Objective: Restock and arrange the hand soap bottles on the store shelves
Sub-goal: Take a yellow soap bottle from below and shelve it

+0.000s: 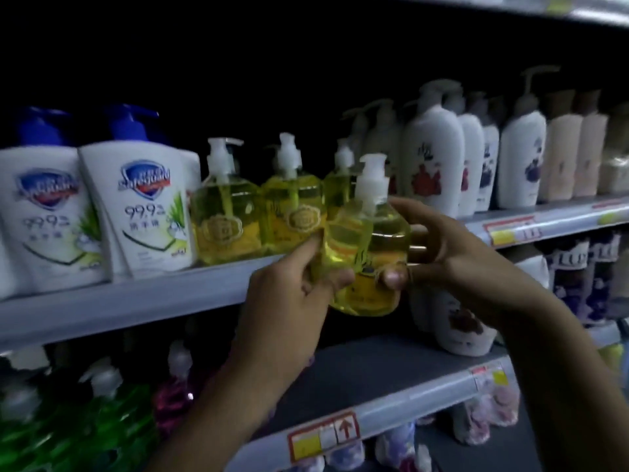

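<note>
A clear yellow hand soap bottle (366, 247) with a white pump is held in the air just in front of the middle shelf (136, 301). My left hand (289, 301) grips its left side and my right hand (452, 247) grips its right side and back. Behind it, three matching yellow soap bottles (224, 219) stand in a row on that shelf. The third is partly hidden by the held bottle.
Two white bottles with blue pumps (136, 206) stand left of the yellow row. Tall white lotion bottles (435, 158) stand to the right. On the lower shelf (391, 400) are green (85, 427) and pink bottles, price tags and a bare dark stretch below my hands.
</note>
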